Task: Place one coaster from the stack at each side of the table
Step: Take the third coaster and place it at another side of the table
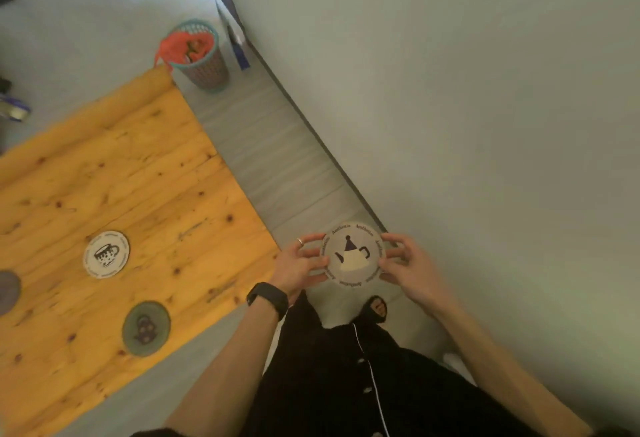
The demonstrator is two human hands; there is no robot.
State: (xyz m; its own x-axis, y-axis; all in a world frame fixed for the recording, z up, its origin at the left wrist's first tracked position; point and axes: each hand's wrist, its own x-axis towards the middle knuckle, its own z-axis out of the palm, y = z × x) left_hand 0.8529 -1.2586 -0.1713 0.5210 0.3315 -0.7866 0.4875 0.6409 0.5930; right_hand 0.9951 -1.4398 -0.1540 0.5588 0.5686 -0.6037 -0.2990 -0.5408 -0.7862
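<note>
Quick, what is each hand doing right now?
Left hand: gripping the left edge of the teapot coaster.
Right hand: gripping its right edge.

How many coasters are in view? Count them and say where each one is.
3 for certain: a white cup coaster and a dark green coaster on the table, a teapot coaster held between both hands. The grey disc at the left edge may be a fourth.

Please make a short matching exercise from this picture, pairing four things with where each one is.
Things:
1. teapot coaster
2. cup coaster
3. dark green coaster
4. basket

Places:
A. floor, past the table's far corner
B. held off the table between both hands
C. table, nearer the person's edge
D. table, farther in, white

Pairs: 1-B, 2-D, 3-C, 4-A
</note>
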